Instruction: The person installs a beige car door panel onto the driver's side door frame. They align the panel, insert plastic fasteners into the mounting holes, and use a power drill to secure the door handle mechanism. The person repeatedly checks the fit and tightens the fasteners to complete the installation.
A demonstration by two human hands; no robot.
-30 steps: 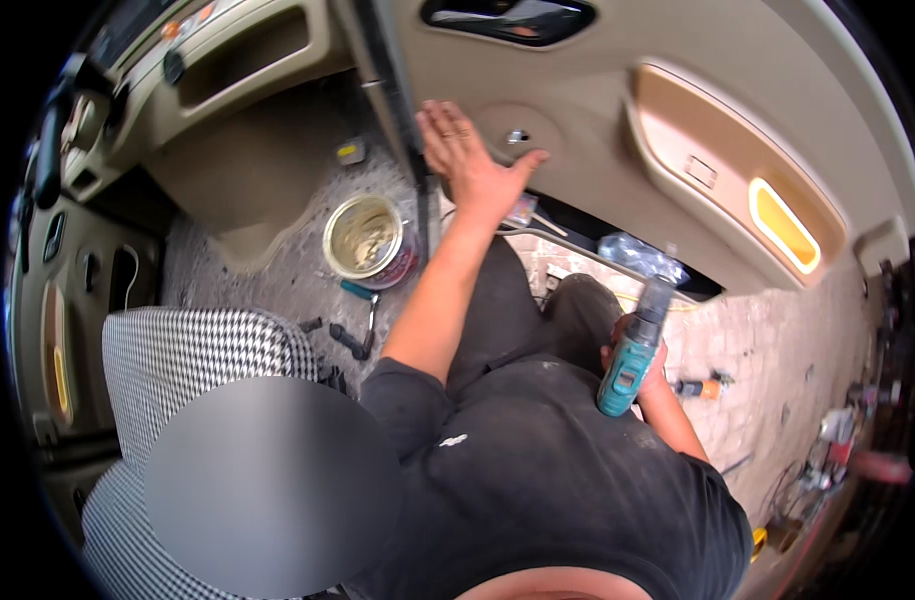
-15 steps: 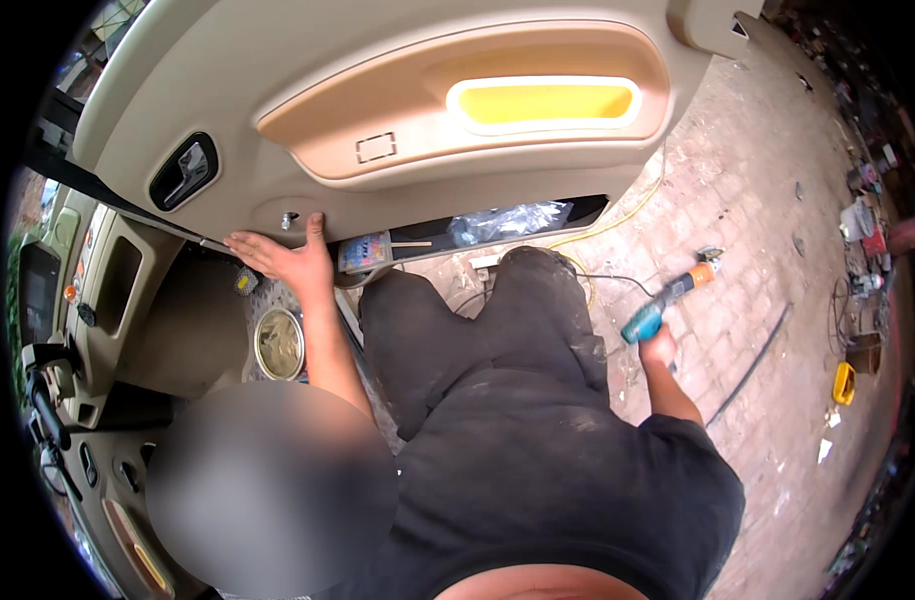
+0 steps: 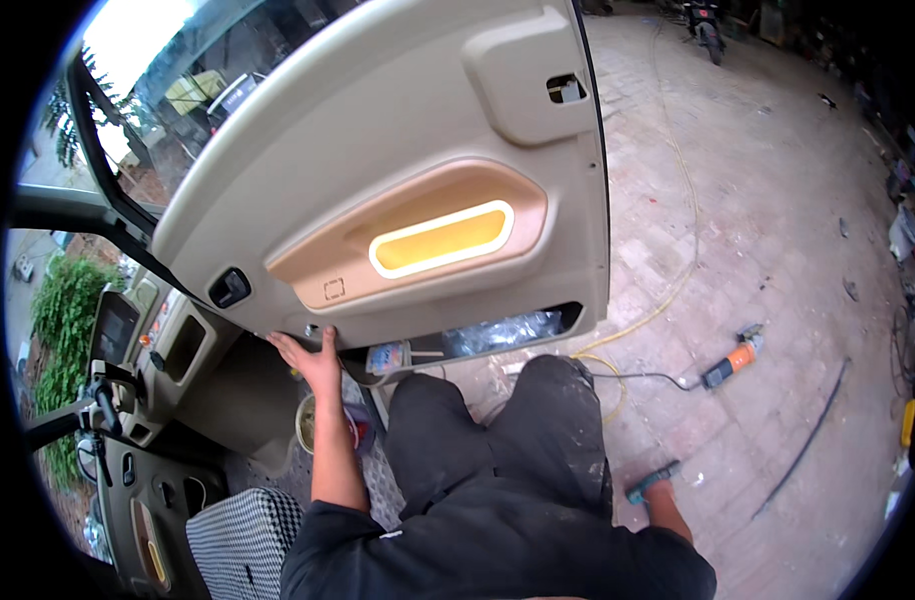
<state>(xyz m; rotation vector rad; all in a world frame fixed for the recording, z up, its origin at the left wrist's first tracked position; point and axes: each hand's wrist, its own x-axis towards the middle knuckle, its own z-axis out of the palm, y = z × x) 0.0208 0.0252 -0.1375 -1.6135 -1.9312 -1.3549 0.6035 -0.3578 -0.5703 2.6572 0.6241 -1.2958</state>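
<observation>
door panel (image 3: 398, 120): beige | inset (image 3: 350, 262): tan | recess (image 3: 443, 240): yellow | drill (image 3: 650, 483): teal, perhaps dark-tipped

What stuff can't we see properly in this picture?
All in the head view:
- Right hand: too small, its fingers mostly hidden by the teal power tool.
- Bucket: partly covered by the left forearm.
- Motorbike: top cut off by the upper edge.
- Crinkly plastic: glare hides anything inside.
</observation>
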